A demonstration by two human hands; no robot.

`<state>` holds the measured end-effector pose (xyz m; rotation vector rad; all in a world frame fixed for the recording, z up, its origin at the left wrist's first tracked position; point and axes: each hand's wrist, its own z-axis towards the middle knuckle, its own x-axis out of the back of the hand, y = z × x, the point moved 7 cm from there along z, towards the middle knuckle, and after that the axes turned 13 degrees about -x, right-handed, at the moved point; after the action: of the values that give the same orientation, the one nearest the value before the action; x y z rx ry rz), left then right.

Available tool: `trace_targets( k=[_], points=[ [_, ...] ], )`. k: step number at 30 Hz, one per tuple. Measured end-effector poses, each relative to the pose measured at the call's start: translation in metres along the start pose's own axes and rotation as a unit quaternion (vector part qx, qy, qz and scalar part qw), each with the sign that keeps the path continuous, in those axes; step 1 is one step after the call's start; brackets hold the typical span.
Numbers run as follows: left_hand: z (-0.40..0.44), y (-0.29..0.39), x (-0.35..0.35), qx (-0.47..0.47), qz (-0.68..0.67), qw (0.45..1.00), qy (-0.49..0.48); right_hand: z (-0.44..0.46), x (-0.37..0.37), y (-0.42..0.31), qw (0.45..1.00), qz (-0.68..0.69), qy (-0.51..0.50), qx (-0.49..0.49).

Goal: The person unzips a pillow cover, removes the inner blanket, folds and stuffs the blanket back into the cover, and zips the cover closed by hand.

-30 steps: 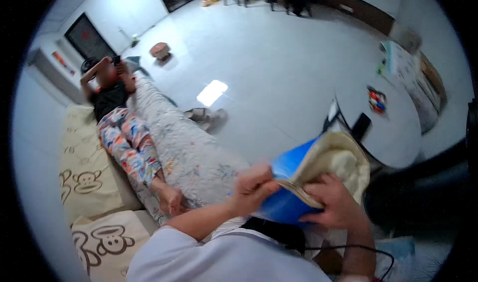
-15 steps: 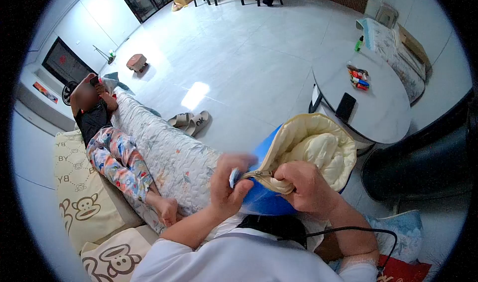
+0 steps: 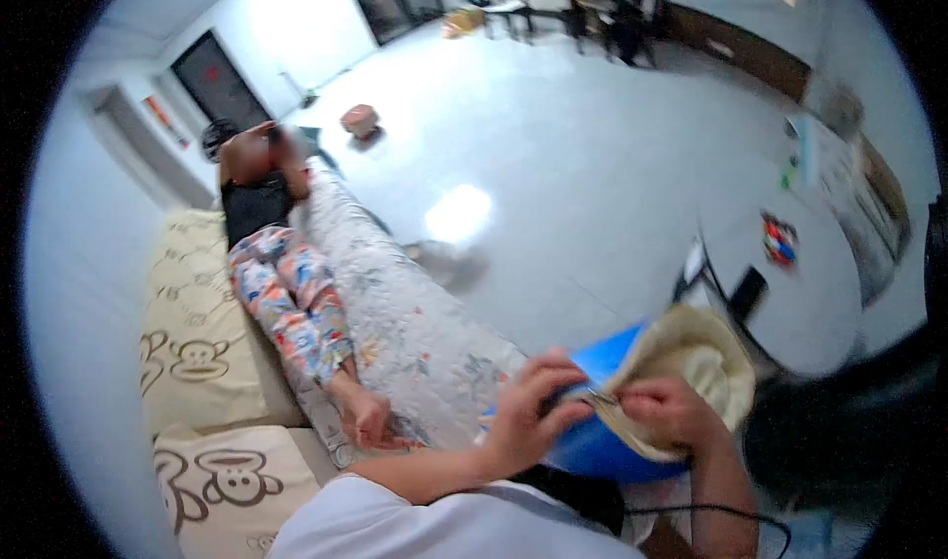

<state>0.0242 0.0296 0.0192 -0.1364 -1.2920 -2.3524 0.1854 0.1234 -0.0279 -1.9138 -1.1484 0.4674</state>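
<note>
A blue bag with a cream quilted rim stands in front of me, its mouth facing up. Pale, puffy cloth fills the inside. My left hand grips the bag's edge at the near left, thumb and fingers pressed on it. On the rim, a small metal zipper part shows between my two hands. My right hand is closed on the cream rim beside the zipper, its fingertips pinched. The view is somewhat blurred.
A person lies on the sofa at the left, near monkey-print cushions. A round table at the right holds a phone and colourful small items. A stool and slippers are on the floor.
Compared with half a second ago, the view has shifted, so bag and hands appear lower and further right. Since a second ago, my right hand has closed from spread fingers into a pinch at the rim.
</note>
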Motion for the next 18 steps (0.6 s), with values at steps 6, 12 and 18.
trace_targets(
  k=[6, 12, 18],
  points=[
    [-0.003, 0.015, -0.001, -0.105, 0.026, 0.993, -0.055, 0.000, -0.012, -0.009, 0.995, 0.007, 0.034, 0.094],
    [-0.005, 0.009, -0.007, -0.094, 0.023, 0.994, -0.049, 0.018, -0.013, -0.012, 0.939, -0.266, 0.201, 0.081],
    [-0.002, -0.008, -0.002, -0.037, 0.001, 0.999, 0.002, 0.034, -0.026, -0.008, 0.885, -0.391, 0.226, 0.111]
  ],
)
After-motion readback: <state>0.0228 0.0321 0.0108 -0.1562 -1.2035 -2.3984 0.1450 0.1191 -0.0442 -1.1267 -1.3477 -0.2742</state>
